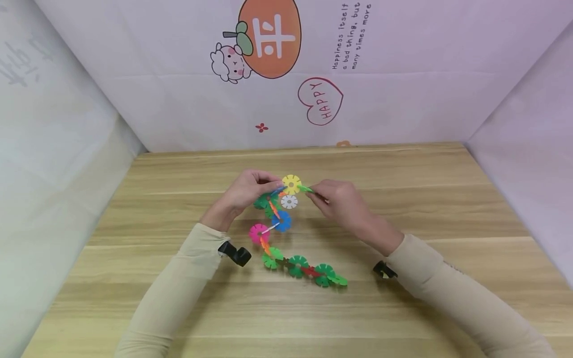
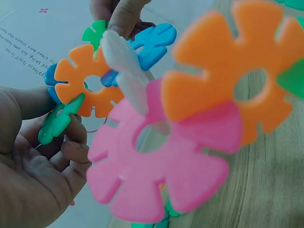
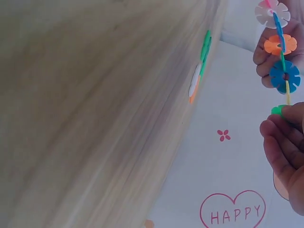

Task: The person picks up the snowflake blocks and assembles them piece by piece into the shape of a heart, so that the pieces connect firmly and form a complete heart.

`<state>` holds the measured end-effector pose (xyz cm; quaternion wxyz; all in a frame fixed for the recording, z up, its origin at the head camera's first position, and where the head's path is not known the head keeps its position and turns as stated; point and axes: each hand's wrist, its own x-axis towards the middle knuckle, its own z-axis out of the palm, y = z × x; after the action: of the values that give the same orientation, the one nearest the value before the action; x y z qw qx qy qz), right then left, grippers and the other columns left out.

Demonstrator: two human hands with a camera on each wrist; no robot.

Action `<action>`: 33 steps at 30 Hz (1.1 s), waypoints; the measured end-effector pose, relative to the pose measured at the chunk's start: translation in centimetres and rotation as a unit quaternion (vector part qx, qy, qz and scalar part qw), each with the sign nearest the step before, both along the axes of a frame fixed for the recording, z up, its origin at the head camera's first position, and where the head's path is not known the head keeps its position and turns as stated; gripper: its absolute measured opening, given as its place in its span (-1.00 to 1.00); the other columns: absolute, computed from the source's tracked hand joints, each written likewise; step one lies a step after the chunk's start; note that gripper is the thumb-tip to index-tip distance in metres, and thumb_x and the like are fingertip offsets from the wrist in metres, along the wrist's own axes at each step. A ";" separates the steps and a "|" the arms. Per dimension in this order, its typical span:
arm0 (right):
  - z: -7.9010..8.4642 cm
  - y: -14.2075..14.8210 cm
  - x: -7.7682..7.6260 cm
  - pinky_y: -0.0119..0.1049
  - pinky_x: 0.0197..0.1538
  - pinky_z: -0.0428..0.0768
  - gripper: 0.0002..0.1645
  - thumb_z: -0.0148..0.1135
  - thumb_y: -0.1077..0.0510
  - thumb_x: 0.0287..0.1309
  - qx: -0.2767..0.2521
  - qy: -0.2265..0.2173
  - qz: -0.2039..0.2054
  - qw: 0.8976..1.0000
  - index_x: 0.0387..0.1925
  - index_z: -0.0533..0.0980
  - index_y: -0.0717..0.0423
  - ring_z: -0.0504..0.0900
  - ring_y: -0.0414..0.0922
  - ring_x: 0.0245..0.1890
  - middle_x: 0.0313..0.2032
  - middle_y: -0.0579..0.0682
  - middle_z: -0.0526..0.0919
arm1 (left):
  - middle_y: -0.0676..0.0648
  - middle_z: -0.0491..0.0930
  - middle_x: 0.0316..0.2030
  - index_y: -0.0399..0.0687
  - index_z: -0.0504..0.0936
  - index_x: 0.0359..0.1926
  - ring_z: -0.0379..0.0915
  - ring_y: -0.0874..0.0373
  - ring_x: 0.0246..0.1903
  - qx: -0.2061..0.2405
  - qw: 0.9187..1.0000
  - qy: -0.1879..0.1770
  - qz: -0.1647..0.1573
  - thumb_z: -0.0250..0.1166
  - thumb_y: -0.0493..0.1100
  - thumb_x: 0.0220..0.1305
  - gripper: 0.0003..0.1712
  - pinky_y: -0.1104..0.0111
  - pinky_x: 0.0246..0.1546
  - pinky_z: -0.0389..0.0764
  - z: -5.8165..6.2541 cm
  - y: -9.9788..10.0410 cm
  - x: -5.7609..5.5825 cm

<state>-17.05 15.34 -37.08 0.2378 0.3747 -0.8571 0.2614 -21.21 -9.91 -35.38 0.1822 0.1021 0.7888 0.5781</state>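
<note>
A chain of slotted plastic snowflake discs, joined edge to edge, runs from the hands down to the table. My left hand (image 1: 247, 191) pinches the chain by a blue disc (image 2: 51, 83) near its upper end. Beside it stands a yellow disc (image 1: 291, 184). A light green disc (image 1: 306, 189) meets the yellow one's right edge, and the right hand (image 1: 341, 203) pinches it between thumb and fingers. Lower along the chain are a blue disc (image 1: 282, 221), a pink disc (image 2: 159, 183) and an orange disc (image 2: 280, 57). Fingers partly hide the held discs.
The chain's lower stretch, with a dark green disc (image 1: 298, 266) and a red disc (image 1: 311, 271), lies towards the front of the wooden table (image 1: 425, 199). A white disc (image 1: 289, 201) and several others lie behind the raised part. A printed white backdrop (image 1: 179, 109) stands behind.
</note>
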 end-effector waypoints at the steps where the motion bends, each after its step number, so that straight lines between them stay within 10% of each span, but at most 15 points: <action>1: -0.1 0.0 0.0 -0.24 -0.31 0.75 -0.94 0.48 0.34 0.22 0.007 0.018 0.005 1.000 -0.27 0.74 0.28 0.76 -0.10 -0.43 -0.38 0.09 0.81 | -0.03 0.71 -0.17 -0.30 0.75 0.06 0.54 0.15 -0.22 0.000 1.000 -0.002 0.001 0.35 -0.17 0.48 -0.70 0.44 -0.27 0.57 0.0 0.0 0.1; 33: -0.3 -0.5 -0.5 -0.26 -0.27 0.76 -0.92 0.50 0.39 0.15 -0.019 0.063 0.053 0.996 -0.31 0.72 0.25 0.76 -0.10 -0.42 -0.39 0.07 0.79 | 0.05 0.64 -0.34 -0.38 0.73 -0.09 0.48 0.15 -0.33 0.052 0.998 0.007 -0.037 0.28 -0.31 0.49 -0.82 0.44 -0.29 0.52 0.8 -0.8 0.1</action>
<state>-17.58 14.87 -37.35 0.2843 0.4306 -0.8145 0.2652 -21.07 -10.75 -34.60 0.1929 0.1446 0.7548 0.6101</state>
